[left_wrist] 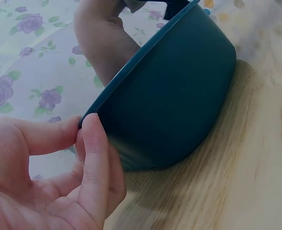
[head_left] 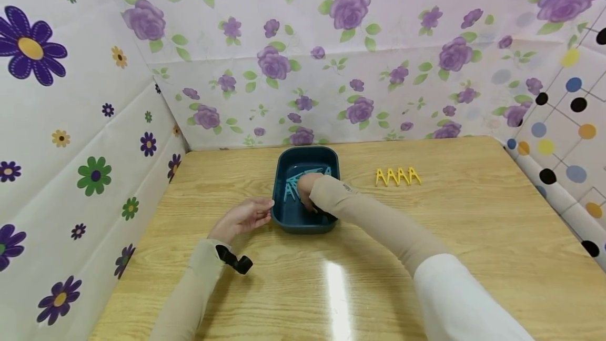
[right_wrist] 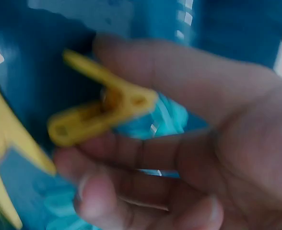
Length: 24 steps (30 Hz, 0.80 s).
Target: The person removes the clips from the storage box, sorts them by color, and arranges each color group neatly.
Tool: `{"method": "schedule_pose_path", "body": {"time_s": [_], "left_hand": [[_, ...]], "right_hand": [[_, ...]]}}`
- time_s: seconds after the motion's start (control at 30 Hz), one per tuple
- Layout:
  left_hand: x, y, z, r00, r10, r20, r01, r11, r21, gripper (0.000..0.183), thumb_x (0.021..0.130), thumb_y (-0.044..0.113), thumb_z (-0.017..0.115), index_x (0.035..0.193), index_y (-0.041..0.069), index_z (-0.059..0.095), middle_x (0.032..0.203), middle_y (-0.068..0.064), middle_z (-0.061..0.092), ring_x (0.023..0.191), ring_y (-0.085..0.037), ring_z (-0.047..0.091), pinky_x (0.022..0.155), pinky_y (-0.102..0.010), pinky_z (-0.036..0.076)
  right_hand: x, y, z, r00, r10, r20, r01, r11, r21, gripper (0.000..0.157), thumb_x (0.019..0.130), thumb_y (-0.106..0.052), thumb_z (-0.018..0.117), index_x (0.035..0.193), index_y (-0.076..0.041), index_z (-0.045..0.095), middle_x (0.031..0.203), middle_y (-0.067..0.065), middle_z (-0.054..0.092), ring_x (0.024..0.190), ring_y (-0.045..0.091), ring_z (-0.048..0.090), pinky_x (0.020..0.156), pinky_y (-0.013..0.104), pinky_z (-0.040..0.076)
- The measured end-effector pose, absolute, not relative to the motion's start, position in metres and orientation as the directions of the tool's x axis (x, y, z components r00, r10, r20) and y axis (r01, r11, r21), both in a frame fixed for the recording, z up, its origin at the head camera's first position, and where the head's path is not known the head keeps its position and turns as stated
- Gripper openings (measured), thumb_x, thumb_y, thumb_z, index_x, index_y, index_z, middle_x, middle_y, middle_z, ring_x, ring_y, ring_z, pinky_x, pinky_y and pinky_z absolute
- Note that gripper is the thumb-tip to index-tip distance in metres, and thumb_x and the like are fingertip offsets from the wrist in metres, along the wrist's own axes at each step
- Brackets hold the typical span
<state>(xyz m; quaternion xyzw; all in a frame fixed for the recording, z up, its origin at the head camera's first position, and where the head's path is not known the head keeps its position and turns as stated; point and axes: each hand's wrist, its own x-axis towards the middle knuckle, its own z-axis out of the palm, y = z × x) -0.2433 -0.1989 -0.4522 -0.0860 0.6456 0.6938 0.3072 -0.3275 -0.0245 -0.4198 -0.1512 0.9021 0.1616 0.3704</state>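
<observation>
A dark teal plastic bin (head_left: 305,229) stands on the table with several light-blue clothespins (head_left: 290,189) inside. My left hand (head_left: 243,217) pinches the bin's rim at its left side; the left wrist view shows thumb and fingertips meeting at the rim (left_wrist: 146,50). Inside the bin, my right hand (head_left: 307,186) reaches down among the blue clothespins. Up close in the right wrist view, a yellow clothespin (right_wrist: 126,103) is held between that hand's thumb and fingers, somewhat blurred. Another yellow clothespin (right_wrist: 4,148) shows at that view's left edge.
Several yellow clothespins (head_left: 397,176) stand in a row on the wooden table (head_left: 473,225), right of the bin. Flower-patterned sheets (head_left: 284,93) hang behind and to the left, and a dotted sheet (head_left: 558,157) is at the right.
</observation>
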Motion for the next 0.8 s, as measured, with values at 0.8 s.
{"method": "schedule_pose_path", "body": {"time_s": [0.8], "left_hand": [[-0.240,-0.191,-0.449,-0.794,0.357,-0.491,-0.512,0.043,0.858,0.038,0.096,0.015,0.046,0.127,-0.006,0.038,0.082,0.002,0.057,0.069,-0.006,0.056,0.066,-0.016,0.051]], "right_hand": [[-0.266,0.079,-0.382,-0.867,-0.497,0.031,-0.384,0.628,-0.677,0.025,0.088,-0.035,0.060,0.098,-0.013,0.064,0.089,0.003,0.063,0.074,0.013,0.056,0.065,0.026,0.047]]}}
